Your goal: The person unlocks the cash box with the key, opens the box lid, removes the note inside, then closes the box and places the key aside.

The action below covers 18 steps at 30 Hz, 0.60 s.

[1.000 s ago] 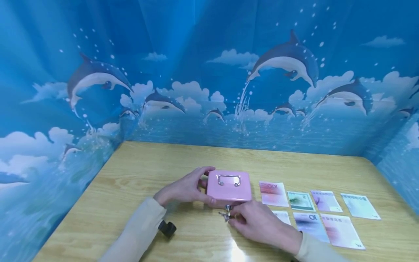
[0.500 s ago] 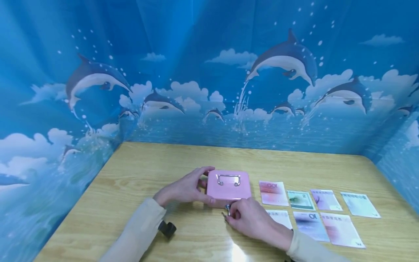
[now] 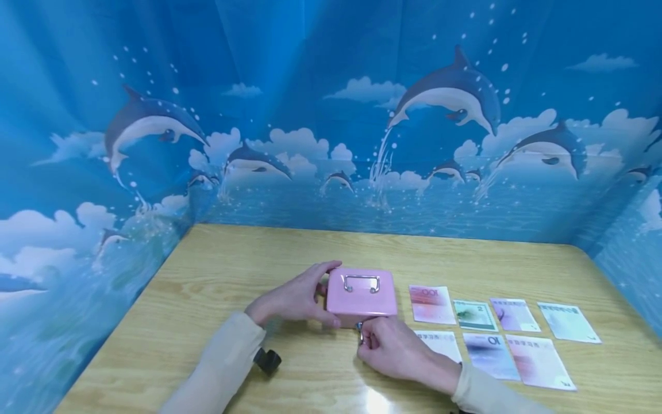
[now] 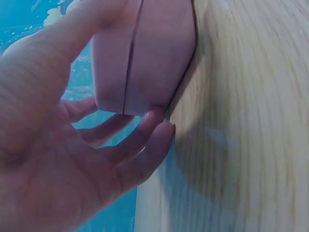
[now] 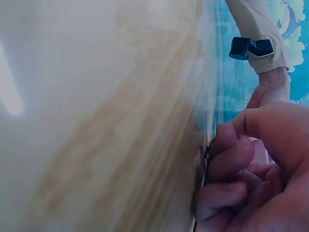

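Observation:
A pink metal cash box (image 3: 360, 305) with a wire handle (image 3: 362, 278) on its lid stands on the table, lid down. My left hand (image 3: 295, 299) holds its left side, thumb along the front and fingers round the back corner; in the left wrist view, fingertips curl at the box's end (image 4: 154, 53). At the front lock, the fingers of my right hand (image 3: 400, 348) pinch a small metal key (image 3: 360, 332). Most of the key bunch is hidden by those fingers; a dark metal edge (image 5: 206, 157) shows beside them in the right wrist view.
Several banknotes lie in two rows right of the box, among them a red 100 note (image 3: 432, 305), a green 2 note (image 3: 476, 316) and a blue 10 note (image 3: 490, 355). A dolphin-print curtain (image 3: 331, 115) surrounds the wooden table (image 3: 243, 253).
My right hand has shifted slightly left and its fingers have turned and closed in over the keys, which showed hanging below the lock earlier. The left hand and the box have stayed almost still.

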Motion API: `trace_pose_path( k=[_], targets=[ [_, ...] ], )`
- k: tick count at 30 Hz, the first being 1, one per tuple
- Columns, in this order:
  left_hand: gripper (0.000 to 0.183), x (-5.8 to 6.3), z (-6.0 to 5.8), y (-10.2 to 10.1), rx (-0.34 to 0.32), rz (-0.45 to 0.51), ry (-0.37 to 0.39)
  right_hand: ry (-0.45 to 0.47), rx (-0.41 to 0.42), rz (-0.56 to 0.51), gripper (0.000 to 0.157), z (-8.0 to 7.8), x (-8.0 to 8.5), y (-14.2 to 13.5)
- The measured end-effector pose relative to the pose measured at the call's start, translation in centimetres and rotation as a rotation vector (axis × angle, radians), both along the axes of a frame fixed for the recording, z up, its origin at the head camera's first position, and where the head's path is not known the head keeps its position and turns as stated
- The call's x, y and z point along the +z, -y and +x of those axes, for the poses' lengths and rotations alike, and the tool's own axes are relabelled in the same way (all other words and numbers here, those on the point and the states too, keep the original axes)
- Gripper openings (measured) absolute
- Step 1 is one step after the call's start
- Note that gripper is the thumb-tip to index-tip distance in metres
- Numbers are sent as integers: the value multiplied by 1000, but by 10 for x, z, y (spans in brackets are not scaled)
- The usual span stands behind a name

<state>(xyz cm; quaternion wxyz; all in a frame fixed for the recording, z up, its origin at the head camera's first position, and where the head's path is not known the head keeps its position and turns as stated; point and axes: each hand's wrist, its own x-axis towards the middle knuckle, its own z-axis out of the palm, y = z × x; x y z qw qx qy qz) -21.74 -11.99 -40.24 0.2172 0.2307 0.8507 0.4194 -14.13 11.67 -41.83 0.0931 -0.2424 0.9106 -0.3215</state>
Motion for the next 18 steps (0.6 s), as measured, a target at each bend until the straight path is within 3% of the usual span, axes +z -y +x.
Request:
trace_pose_path(
  k=[4, 18],
  targets=[
    [120, 0, 0, -2, -33, -34, -64, 8, 36, -23, 22, -4, -2, -2],
    [120, -1, 2, -7, -41, -74, -128, 45, 72, -46, 24, -6, -2, -5]
  ],
)
